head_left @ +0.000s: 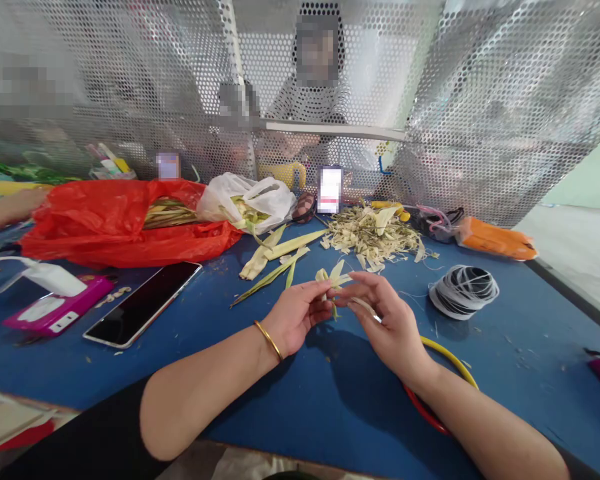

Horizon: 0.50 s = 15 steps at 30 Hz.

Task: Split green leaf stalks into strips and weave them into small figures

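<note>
My left hand [300,313] pinches a small bundle of folded pale-green leaf strips [336,273] above the blue table. Close beside it, my right hand [380,317] has its fingers bent against the bundle, and a pale strip and something shiny show between thumb and fingers. What exactly the right fingers grip is partly hidden. Just beyond the hands lie several long dried leaves [275,257]. A heap of leaf scraps [375,233] sits farther back. Under my right forearm is a yellow and red ring [447,353].
A thread spool [463,291] stands right; an orange packet [497,239] lies behind it. To the left are a phone [145,303], a magenta power strip [63,307], a red bag [100,220] and a white bag [250,200]. A lit phone [329,189] leans against the perforated screen [370,87]. Another person's arm reaches in at left.
</note>
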### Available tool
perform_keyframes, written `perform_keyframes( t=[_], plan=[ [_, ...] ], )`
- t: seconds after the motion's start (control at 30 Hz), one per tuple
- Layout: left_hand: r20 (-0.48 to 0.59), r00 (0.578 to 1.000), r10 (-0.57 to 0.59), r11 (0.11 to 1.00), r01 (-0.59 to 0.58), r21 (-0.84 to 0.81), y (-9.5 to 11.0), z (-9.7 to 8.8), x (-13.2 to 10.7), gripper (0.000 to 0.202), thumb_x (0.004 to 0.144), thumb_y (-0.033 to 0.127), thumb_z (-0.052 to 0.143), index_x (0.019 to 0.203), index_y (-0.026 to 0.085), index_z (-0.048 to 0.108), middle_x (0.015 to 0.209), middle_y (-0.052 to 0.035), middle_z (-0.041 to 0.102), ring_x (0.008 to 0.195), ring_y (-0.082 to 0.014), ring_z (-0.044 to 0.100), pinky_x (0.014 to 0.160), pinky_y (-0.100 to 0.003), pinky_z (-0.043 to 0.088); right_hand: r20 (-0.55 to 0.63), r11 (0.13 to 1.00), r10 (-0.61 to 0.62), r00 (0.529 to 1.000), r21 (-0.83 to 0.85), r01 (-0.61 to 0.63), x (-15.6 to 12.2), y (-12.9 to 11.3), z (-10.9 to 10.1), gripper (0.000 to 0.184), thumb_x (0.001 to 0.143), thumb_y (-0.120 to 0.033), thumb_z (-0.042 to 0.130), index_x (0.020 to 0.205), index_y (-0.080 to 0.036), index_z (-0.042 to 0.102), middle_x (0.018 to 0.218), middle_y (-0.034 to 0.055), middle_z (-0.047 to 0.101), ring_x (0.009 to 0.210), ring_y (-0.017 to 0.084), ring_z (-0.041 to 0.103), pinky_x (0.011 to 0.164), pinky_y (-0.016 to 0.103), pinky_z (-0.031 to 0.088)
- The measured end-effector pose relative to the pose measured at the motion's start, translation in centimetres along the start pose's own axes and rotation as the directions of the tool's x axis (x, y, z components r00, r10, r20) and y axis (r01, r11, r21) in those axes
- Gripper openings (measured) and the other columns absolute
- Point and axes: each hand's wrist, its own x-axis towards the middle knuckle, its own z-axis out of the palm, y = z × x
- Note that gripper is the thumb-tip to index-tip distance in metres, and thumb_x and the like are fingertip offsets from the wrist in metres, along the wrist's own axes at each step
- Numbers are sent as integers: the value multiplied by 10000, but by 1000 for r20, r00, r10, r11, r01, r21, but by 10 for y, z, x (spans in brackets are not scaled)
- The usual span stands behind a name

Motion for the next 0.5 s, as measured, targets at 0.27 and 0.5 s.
perform_keyframes(
  t=[0.27, 0.5],
  plan=[
    [51, 998, 48, 997, -50, 51, -1, 1, -1, 130, 774, 242, 690, 723, 136, 634, 679, -5, 640, 526, -70, 566, 507, -176, 478, -159, 961, -20, 987, -277, -25, 1, 2, -4, 175, 850, -263, 594, 1022, -230, 597, 942, 42, 696, 820, 181, 676, 763, 310, 534],
    [65, 996, 67, 996, -71, 57, 0, 2, -1, 122, 758, 220, 711, 759, 130, 628, 696, -16, 647, 535, -75, 592, 490, -167, 486, -182, 987, 140, 973, -56, -152, 3, 6, -2, 180, 816, -301, 629, 956, -209, 564, 785, 8, 638, 685, 146, 622, 653, 275, 507]
  ],
)
